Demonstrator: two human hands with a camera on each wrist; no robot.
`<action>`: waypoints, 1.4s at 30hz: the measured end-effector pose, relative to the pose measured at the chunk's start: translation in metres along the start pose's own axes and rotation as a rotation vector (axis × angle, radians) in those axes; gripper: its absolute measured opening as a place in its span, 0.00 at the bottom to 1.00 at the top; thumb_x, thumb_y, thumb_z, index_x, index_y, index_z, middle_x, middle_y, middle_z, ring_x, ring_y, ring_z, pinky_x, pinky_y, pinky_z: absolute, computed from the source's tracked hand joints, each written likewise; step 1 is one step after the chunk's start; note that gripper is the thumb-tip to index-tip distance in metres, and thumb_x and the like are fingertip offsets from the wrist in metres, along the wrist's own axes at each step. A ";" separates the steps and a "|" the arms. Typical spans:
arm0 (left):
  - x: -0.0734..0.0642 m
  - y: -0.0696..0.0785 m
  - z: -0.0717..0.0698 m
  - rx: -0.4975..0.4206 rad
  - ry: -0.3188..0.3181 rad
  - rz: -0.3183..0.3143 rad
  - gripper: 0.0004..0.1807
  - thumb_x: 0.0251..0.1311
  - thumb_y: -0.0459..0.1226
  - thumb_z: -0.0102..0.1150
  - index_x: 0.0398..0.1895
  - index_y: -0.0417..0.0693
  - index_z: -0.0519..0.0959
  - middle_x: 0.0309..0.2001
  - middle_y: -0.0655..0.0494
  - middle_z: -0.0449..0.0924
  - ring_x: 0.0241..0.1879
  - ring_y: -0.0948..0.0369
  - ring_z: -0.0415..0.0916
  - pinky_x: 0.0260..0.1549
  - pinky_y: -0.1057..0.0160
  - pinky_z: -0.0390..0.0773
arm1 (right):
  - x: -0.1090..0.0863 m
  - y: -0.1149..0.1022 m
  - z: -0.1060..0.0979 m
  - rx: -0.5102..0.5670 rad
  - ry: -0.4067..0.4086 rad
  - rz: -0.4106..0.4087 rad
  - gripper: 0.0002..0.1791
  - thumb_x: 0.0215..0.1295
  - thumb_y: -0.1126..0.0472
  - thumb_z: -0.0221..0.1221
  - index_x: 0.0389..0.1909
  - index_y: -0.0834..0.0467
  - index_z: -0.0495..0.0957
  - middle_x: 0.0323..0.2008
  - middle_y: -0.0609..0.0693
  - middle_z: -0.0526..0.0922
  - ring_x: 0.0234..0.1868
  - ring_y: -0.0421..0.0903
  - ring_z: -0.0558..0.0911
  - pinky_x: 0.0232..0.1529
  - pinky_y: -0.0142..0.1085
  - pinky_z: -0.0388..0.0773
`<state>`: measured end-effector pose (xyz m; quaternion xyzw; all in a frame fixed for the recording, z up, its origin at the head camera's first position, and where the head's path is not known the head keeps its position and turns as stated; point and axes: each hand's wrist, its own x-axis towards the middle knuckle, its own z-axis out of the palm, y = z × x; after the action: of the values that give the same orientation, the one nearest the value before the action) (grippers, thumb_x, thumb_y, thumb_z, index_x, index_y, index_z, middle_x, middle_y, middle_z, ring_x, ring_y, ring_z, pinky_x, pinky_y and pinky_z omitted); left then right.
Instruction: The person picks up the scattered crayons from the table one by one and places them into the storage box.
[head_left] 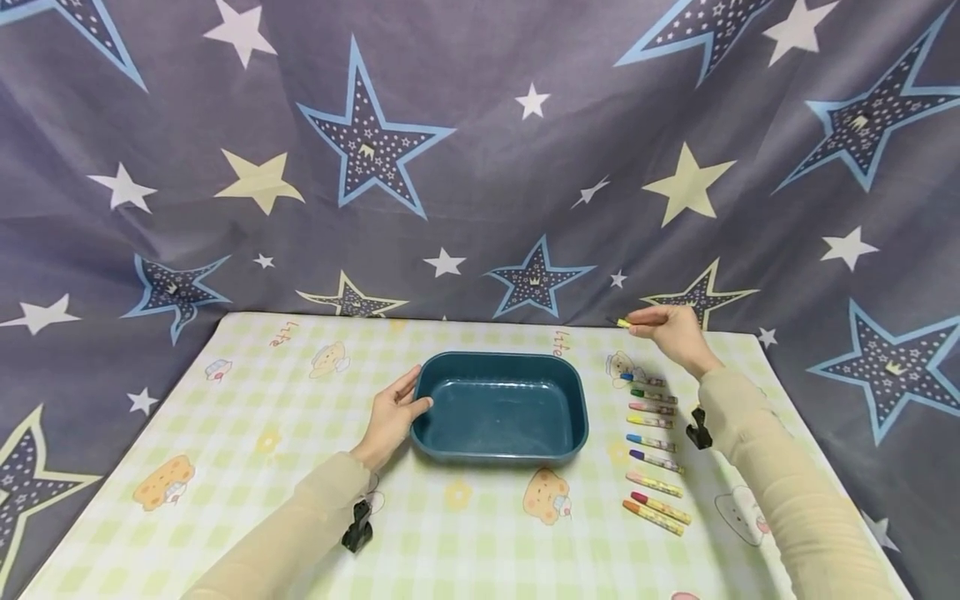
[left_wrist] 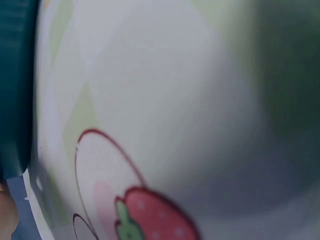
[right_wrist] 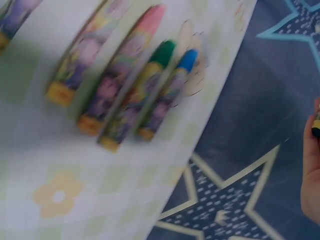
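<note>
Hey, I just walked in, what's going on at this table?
Someone is handling a bin and crayons with both bare hands. The left grip holds the left side of the teal bin, thumb over its edge. The right grip pinches one crayon near the far edge of the table. Nine more crayons lie in a rough column to the right of the bin.

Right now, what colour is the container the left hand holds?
The container is dark teal, best seen in the head view.
</note>
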<state>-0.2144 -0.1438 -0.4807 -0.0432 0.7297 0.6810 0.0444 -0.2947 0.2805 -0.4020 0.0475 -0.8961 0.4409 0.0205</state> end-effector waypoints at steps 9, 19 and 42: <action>0.000 0.001 0.001 -0.014 -0.016 0.016 0.35 0.55 0.26 0.55 0.68 0.45 0.59 0.64 0.40 0.62 0.64 0.52 0.62 0.53 0.71 0.72 | -0.005 -0.033 0.017 0.047 -0.060 -0.040 0.15 0.54 0.62 0.64 0.44 0.60 0.82 0.43 0.58 0.83 0.37 0.37 0.83 0.44 0.40 0.82; 0.000 0.000 0.001 -0.003 -0.006 0.007 0.34 0.55 0.27 0.55 0.68 0.46 0.60 0.65 0.43 0.63 0.64 0.53 0.62 0.55 0.69 0.71 | -0.017 -0.062 0.053 0.145 -0.136 -0.125 0.13 0.52 0.67 0.65 0.41 0.63 0.83 0.39 0.59 0.84 0.38 0.42 0.85 0.40 0.33 0.83; 0.001 -0.002 -0.001 0.020 0.006 -0.020 0.34 0.55 0.29 0.56 0.67 0.49 0.61 0.64 0.44 0.63 0.64 0.53 0.63 0.58 0.61 0.71 | -0.022 -0.055 0.131 0.276 -0.217 -0.106 0.15 0.51 0.71 0.64 0.42 0.67 0.81 0.39 0.61 0.84 0.39 0.48 0.84 0.43 0.35 0.82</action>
<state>-0.2150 -0.1448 -0.4830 -0.0521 0.7361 0.6730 0.0493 -0.2668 0.1447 -0.4400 0.1441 -0.8202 0.5504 -0.0597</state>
